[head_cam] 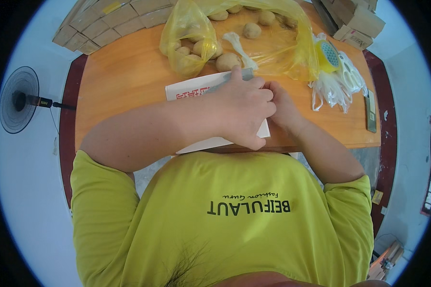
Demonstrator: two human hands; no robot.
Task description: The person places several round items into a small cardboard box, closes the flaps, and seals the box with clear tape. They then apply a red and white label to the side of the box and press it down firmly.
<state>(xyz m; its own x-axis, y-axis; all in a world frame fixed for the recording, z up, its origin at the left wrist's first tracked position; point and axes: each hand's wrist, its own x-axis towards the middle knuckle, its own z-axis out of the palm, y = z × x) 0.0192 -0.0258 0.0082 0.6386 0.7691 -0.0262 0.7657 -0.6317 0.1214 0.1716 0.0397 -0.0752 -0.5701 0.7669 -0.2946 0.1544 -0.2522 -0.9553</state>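
Note:
A flat white cardboard piece [170, 95] with red printed characters and a grey patch lies tilted at the table's front edge. It may be a folded carton. My left hand [244, 107] reaches across it from the left, with the little finger over the grey patch and the middle fingers bent at its right edge. At that same edge my right hand [282, 106] meets the left fingers. Its fingertips are partly hidden, so I cannot tell what they grip. Beyond the cardboard, a potato [228, 62] sits beside a yellow plastic bag [294, 61] holding several potatoes.
Right of the bag lie a tape roll [328, 55], white-handled scissors [350, 75] and clear plastic bags [330, 89]. A flat grey-green object [371, 111] rests near the right edge of the wooden table [118, 71]. Cardboard boxes [118, 18] line the back left.

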